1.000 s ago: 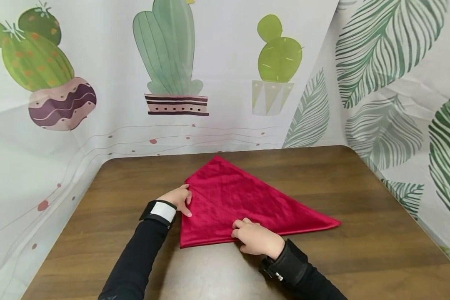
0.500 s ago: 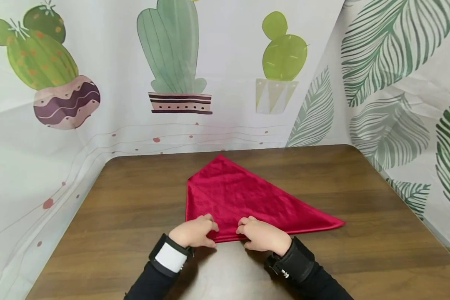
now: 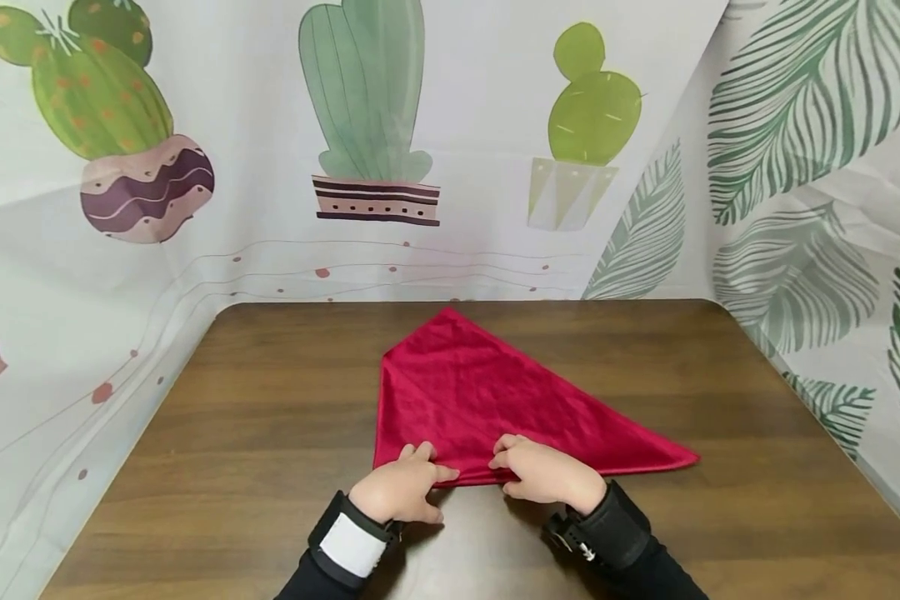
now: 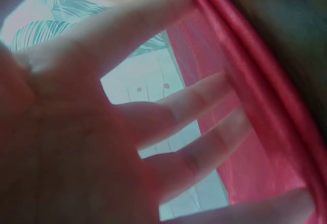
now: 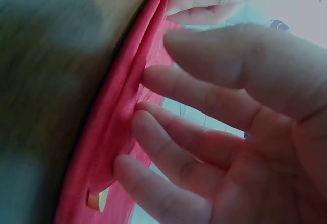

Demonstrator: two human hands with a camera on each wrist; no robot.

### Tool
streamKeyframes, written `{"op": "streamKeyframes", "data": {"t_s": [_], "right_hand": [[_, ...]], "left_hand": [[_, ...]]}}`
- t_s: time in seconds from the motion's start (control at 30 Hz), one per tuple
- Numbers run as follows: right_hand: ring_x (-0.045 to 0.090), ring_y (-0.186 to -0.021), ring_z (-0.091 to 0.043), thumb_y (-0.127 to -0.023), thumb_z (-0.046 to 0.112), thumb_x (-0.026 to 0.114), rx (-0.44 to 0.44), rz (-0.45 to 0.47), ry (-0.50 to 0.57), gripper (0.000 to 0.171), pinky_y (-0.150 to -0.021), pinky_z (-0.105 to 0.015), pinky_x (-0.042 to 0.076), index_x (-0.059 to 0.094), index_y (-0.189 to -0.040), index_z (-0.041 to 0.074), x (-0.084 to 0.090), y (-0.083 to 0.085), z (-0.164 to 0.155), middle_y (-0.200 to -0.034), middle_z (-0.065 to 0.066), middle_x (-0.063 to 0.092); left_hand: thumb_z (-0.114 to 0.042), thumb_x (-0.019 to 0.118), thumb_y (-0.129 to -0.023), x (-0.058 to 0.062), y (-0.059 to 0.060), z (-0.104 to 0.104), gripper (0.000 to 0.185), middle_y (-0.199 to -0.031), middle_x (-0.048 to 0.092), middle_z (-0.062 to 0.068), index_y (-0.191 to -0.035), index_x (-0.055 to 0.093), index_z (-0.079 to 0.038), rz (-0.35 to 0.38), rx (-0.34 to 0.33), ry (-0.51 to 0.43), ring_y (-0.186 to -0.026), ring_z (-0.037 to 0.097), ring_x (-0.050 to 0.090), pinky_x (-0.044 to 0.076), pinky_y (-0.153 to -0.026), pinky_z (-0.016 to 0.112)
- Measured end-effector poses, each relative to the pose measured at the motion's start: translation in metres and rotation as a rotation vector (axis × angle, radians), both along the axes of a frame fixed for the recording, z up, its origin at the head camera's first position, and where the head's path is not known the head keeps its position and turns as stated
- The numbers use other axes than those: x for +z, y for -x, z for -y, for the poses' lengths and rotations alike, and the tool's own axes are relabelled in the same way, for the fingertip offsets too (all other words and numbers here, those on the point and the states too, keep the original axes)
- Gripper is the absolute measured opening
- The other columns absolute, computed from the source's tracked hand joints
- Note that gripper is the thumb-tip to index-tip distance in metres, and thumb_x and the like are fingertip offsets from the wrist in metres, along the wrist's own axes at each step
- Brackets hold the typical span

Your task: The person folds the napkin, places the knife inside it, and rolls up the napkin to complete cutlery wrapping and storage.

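The folded red cloth (image 3: 487, 400) lies flat at the middle of the bench (image 3: 232, 433), its long point reaching toward the right. Both hands sit at its near edge in the lower centre: the left hand (image 3: 401, 487) and right hand (image 3: 547, 473) press with relaxed, spread fingers, clamping nothing. Bare wood lies on both sides; the cactus-print curtain (image 3: 360, 125) closes the far edge.

plain red cloth (image 3: 487, 400), brown wood-grain table (image 3: 270, 417)

I see a brown wooden table (image 3: 232, 433). On it lies a folded red cloth (image 3: 487, 400), spread flat.
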State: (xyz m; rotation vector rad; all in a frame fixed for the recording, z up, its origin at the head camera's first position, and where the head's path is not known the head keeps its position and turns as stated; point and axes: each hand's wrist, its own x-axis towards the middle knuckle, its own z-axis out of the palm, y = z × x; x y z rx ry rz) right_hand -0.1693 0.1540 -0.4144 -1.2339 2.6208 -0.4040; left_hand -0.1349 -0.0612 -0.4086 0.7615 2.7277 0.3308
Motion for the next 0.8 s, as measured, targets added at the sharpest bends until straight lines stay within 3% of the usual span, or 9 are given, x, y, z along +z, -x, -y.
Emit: {"op": "streamKeyframes", "data": {"t_s": [0.3, 0.47, 0.63, 0.8], "right_hand": [[0.052, -0.087, -0.017, -0.075, 0.009, 0.065, 0.024, -0.018, 0.034, 0.024, -0.077, -0.025, 0.043, 0.064, -0.097, 0.001, 0.005, 0.005, -0.012, -0.092, -0.003, 0.053], [0.057, -0.085, -0.019, -0.074, 0.005, 0.062, -0.009, -0.032, 0.127, 0.023, -0.075, -0.029, 0.045, 0.063, -0.096, -0.003, 0.013, 0.019, -0.042, -0.09, -0.008, 0.059], [0.059, -0.083, -0.031, -0.075, 0.007, 0.063, -0.271, -0.001, 0.164, 0.028, -0.073, -0.038, 0.045, 0.058, -0.097, -0.011, 0.023, 0.032, -0.1, -0.092, -0.019, 0.061], [0.055, -0.086, -0.038, -0.076, 0.013, 0.062, -0.547, 0.086, 0.076, 0.034, -0.072, -0.046, 0.043, 0.054, -0.097, -0.013, 0.027, 0.033, -0.16, -0.092, -0.025, 0.058]], "left_hand": [[-0.03, 0.075, -0.065, 0.001, -0.001, -0.01, 0.048, -0.086, 0.042, 0.004, -0.11, 0.064, -0.016, -0.018, 0.032, -0.018, -0.078, 0.019, 0.038, 0.04, -0.053, 0.023], [-0.029, 0.073, -0.067, 0.001, -0.001, -0.009, 0.047, -0.086, 0.042, 0.004, -0.111, 0.064, -0.015, -0.009, 0.036, -0.031, -0.078, 0.019, 0.036, 0.039, -0.052, 0.023], [-0.028, 0.071, -0.068, -0.001, 0.0, -0.006, 0.044, -0.087, 0.043, 0.005, -0.11, 0.064, -0.015, -0.006, 0.044, -0.04, -0.077, 0.02, 0.036, 0.039, -0.052, 0.023], [-0.027, 0.071, -0.069, -0.003, 0.0, -0.003, 0.041, -0.086, 0.042, 0.005, -0.108, 0.065, -0.015, -0.009, 0.053, -0.045, -0.077, 0.02, 0.036, 0.039, -0.052, 0.024]]}}
